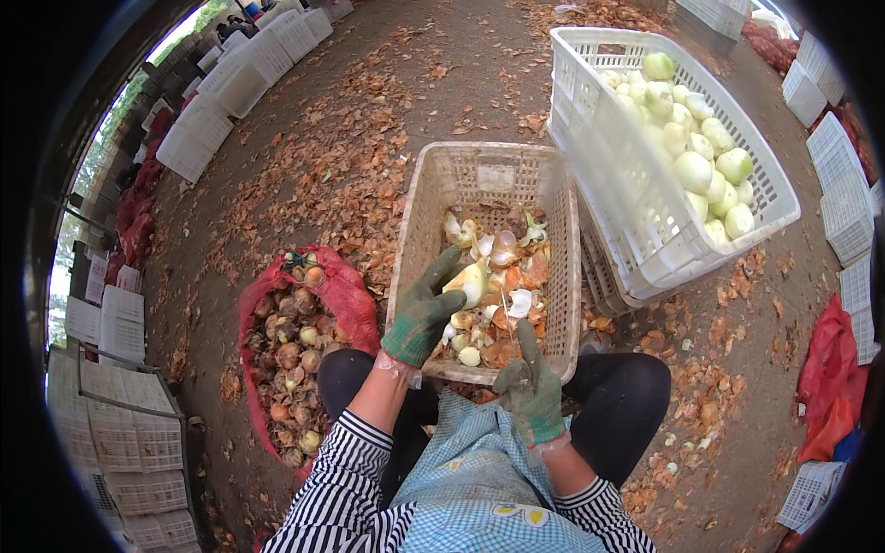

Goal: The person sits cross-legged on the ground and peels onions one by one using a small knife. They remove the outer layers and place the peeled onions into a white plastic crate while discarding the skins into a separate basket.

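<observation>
My left hand (430, 307), in a green work glove, holds a partly peeled onion (469, 283) over a dirty white plastic crate (487, 153). In that crate lie loose onion skins (508, 252) and several small pale onion pieces. My right hand (531, 387), also gloved, is at the crate's near rim, shut on a thin knife (508, 312) whose narrow blade points up into the crate. To the left, a red mesh sack (352, 290) stands open with unpeeled onions (288, 356). A white crate (719, 242) at the right holds peeled onions (693, 172).
Onion skins (332, 173) litter the ground. Stacked white crates (131, 428) stand at the left, with more crates (235, 83) in a row beyond. Red mesh sacks (826, 373) and further crates (840, 214) line the right side. My knees flank the middle crate.
</observation>
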{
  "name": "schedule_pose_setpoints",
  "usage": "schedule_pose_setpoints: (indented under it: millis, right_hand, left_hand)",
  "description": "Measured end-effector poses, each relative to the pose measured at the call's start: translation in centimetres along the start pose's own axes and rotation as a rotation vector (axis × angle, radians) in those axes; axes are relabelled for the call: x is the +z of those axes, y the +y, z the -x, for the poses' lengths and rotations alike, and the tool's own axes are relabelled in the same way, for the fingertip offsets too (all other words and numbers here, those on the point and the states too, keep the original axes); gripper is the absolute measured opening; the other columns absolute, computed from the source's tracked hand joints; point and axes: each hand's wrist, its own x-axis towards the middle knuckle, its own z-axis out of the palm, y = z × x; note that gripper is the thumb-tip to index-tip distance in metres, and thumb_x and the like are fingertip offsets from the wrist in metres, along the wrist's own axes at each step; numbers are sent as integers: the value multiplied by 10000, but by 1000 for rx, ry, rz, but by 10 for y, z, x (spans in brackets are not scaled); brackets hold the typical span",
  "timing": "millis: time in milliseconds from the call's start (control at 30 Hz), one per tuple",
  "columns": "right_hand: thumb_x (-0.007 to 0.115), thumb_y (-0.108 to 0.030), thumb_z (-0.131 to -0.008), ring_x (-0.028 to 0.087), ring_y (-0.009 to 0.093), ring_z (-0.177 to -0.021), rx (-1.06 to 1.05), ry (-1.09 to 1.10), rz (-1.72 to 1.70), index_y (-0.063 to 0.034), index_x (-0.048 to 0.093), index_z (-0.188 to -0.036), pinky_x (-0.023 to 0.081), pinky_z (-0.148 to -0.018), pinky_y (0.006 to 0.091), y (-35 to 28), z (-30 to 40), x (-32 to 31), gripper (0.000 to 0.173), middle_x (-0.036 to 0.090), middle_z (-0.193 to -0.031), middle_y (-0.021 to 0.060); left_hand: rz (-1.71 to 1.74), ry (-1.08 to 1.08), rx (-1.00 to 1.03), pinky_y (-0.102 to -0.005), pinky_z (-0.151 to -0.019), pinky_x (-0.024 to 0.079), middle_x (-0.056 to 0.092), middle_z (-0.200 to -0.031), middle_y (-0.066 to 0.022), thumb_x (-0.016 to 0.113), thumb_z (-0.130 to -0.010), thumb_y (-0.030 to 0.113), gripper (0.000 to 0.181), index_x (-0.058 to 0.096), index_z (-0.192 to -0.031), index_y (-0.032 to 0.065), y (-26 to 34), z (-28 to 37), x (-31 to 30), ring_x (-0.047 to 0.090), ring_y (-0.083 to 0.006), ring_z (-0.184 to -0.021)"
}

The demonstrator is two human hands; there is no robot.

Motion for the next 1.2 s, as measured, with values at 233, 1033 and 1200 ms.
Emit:
schedule_pose_setpoints:
  millis: [233,1033,1200]
  right_hand:
    - [544,-284,-1009,624,133,-674,-188,59,785,-73,382,-1494,518,-653,270,9,11,21,553,672,-797,125]
    - [598,-458,-961,443,111,-385,386,131,-356,-132,632,-940,318,-356,253,1,44,65,328,576,-596,17]
    - [580,-518,-950,431,123,-372,440,119,-380,-128,566,-807,300,-335,262,-12,46,61,415,572,-583,30]
  left_hand:
    - [-602,-64,73,-340,-967,496,527,-1313,-118,753,-759,-12,878,287,-1503,-22,13,71,11,556,-206,-1158]
    - [450,-53,37,-415,-969,520,626,-1195,-130,687,-863,153,546,490,-1349,-1,-36,116,10,628,-255,-1085]
    - [642,-47,-29,-481,-967,528,611,-1236,-145,745,-850,259,555,518,-1298,23,-41,121,1,606,-323,-1135]
